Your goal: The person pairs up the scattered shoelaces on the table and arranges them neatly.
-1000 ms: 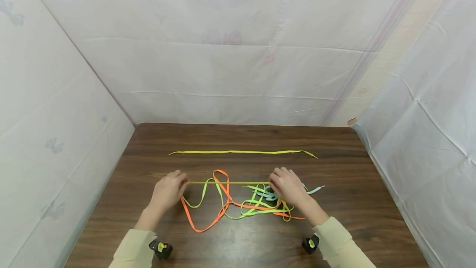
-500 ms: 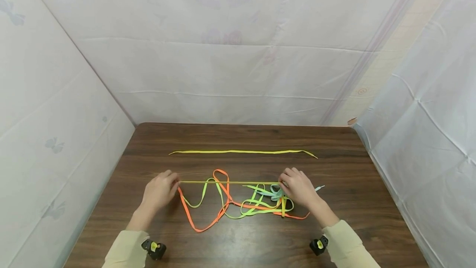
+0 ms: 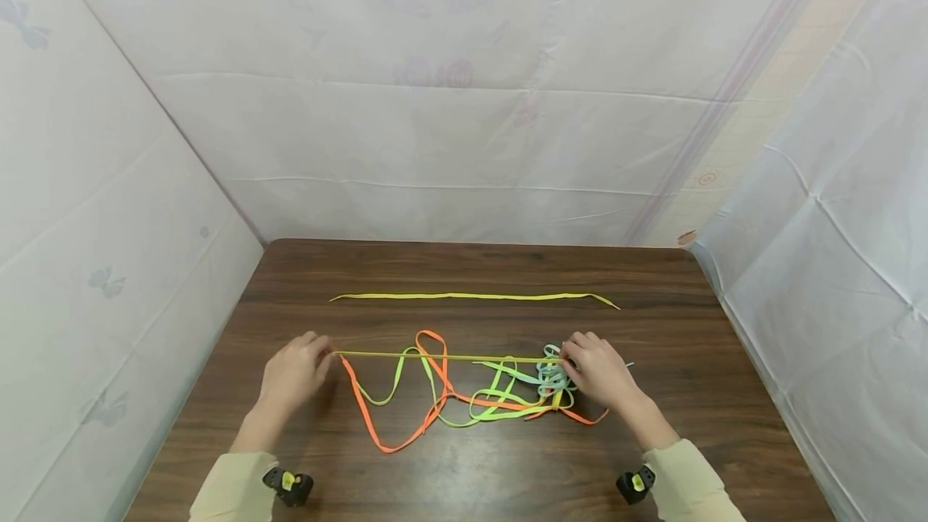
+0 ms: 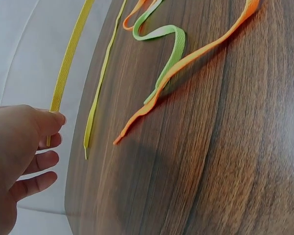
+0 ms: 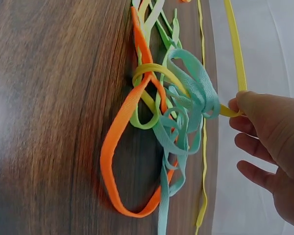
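Observation:
A yellow shoelace (image 3: 449, 357) is stretched taut between my two hands. My left hand (image 3: 296, 369) pinches it close to one end between thumb and forefinger; the tip (image 4: 48, 141) pokes out below the thumb. Farther along, my right hand (image 3: 598, 369) pinches the same lace. Past that pinch, the lace runs into a tangle where a light-blue shoelace (image 5: 201, 83) is bunched around it, lifted beside the right fingers. An orange shoelace (image 5: 115, 142) and a green shoelace (image 3: 395, 381) lie in loops below, crossing in the tangle.
A second yellow shoelace (image 3: 464, 296) lies nearly straight across the back of the brown wooden table (image 3: 464, 474). White printed cloth (image 3: 464, 143) hangs behind the table and along both sides.
Both hands have moved apart, left hand leftward and right hand rightward, lengthening the yellow span between them. The light-blue bunch has been drawn right and up with the yellow lace.

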Demonstrator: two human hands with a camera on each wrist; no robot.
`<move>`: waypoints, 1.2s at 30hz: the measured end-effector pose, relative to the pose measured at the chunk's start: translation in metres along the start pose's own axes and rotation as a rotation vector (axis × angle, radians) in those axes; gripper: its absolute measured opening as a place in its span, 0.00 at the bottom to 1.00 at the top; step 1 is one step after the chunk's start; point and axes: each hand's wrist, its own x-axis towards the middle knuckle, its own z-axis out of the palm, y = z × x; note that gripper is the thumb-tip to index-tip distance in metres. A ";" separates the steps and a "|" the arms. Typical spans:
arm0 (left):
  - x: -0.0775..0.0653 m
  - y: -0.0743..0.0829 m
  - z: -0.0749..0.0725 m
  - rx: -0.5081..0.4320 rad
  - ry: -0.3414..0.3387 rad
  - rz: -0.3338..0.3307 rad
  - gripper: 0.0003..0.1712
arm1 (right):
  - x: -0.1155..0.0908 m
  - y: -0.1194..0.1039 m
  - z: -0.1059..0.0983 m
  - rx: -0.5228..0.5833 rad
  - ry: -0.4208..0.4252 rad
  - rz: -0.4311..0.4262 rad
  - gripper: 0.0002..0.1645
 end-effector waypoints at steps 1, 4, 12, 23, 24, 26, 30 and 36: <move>0.000 -0.001 0.000 0.000 0.001 -0.003 0.06 | -0.001 0.001 0.000 -0.003 0.002 -0.003 0.10; -0.001 -0.004 -0.001 0.001 0.015 -0.003 0.06 | -0.004 0.003 0.001 -0.017 0.004 -0.017 0.11; 0.000 -0.010 -0.004 -0.011 0.087 0.002 0.06 | -0.009 0.006 -0.002 -0.029 -0.057 0.003 0.09; -0.004 -0.023 -0.010 0.006 0.103 -0.071 0.05 | -0.020 0.019 -0.009 -0.016 -0.084 0.065 0.07; -0.004 -0.024 -0.010 0.007 0.100 -0.076 0.05 | -0.021 0.021 -0.010 -0.014 -0.082 0.072 0.07; -0.004 -0.026 -0.010 0.010 0.095 -0.087 0.05 | -0.022 0.023 -0.012 -0.014 -0.076 0.082 0.07; -0.004 -0.029 -0.011 0.009 0.107 -0.096 0.04 | -0.024 0.024 -0.015 -0.013 -0.065 0.080 0.08; -0.004 -0.032 -0.014 0.020 0.171 -0.102 0.04 | -0.027 0.026 -0.016 -0.015 -0.047 0.069 0.08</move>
